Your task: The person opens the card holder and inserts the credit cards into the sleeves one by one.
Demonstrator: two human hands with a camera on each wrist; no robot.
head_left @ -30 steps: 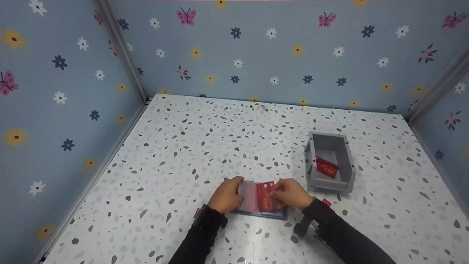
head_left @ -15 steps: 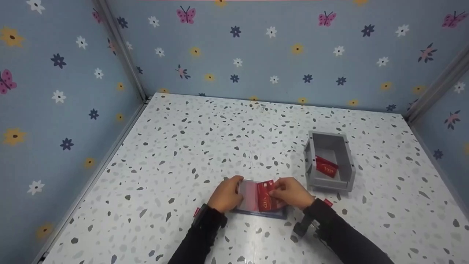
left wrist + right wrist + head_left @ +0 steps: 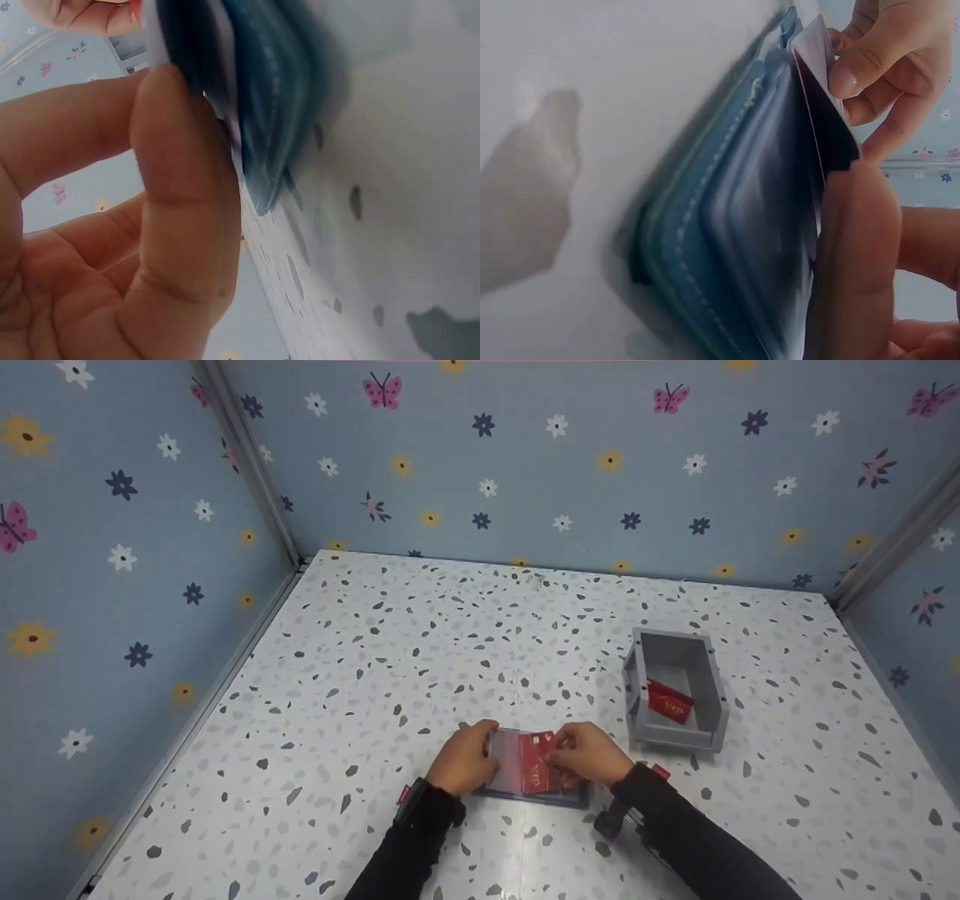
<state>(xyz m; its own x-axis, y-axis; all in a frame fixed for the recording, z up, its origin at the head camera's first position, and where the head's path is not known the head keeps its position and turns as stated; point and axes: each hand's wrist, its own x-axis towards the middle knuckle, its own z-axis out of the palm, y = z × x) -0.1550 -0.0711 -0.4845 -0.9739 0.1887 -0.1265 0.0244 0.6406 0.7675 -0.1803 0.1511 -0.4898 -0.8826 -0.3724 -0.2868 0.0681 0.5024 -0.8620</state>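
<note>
A blue card holder (image 3: 682, 240) with stitched edges lies opened on the table in front of me. My left hand (image 3: 463, 759) pinches a clear sleeve page (image 3: 507, 765) at its left side. Between the thumb and fingers of my right hand (image 3: 592, 753) is a red VIP card (image 3: 534, 769), held by its right edge. The card lies over the holder beside the clear page. How far its left edge sits inside the sleeve I cannot tell. In the right wrist view, the card's dark underside tilts above the holder's stacked pages.
A grey plastic bin (image 3: 671, 739) stands to the right, beyond my right hand. Inside it lies another red VIP card (image 3: 667, 701). Flower-patterned walls (image 3: 525, 457) border the speckled table (image 3: 420, 645) at the back and sides.
The red card has shifted slightly left and straightened over the holder, with my right hand moving left along with it. My left hand stays in place.
</note>
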